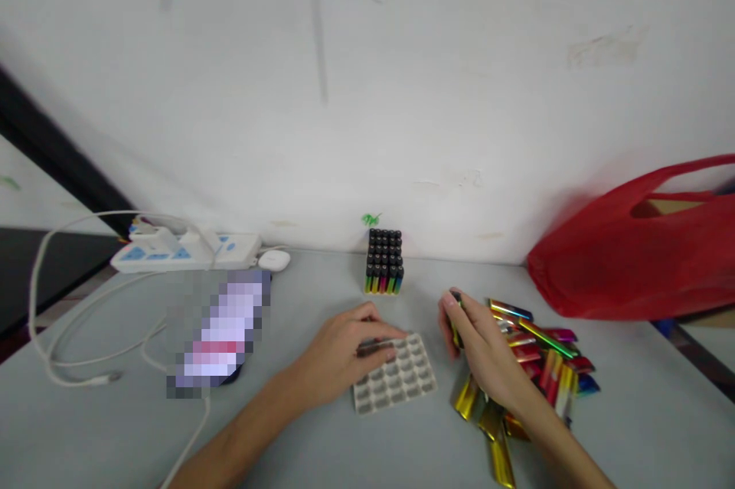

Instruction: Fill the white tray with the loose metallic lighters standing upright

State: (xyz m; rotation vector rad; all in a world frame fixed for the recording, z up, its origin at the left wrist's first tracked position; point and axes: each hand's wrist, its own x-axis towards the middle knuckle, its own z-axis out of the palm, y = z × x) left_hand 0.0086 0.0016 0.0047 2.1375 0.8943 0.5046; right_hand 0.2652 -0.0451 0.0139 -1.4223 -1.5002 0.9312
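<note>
My left hand (344, 355) rests on the left edge of a white grid tray (402, 382) with empty cells, fingers closed on a thin dark battery (376, 347) lying over the tray's top. My right hand (479, 347) hovers just right of the tray, its fingers curled around a battery (456, 321) with a black and yellow body. Under and beside that hand lies a heap of shiny loose batteries (540, 359) in gold, red and green. Farther back a block of upright black-topped batteries (384, 262) stands near the wall.
A red bag (637, 259) sits at the right against the white wall. At the left are a white power strip (187, 250), looping white cables (86, 336), a small white round object (274, 260) and a blurred-out flat item (221, 332) on the grey table (321, 443).
</note>
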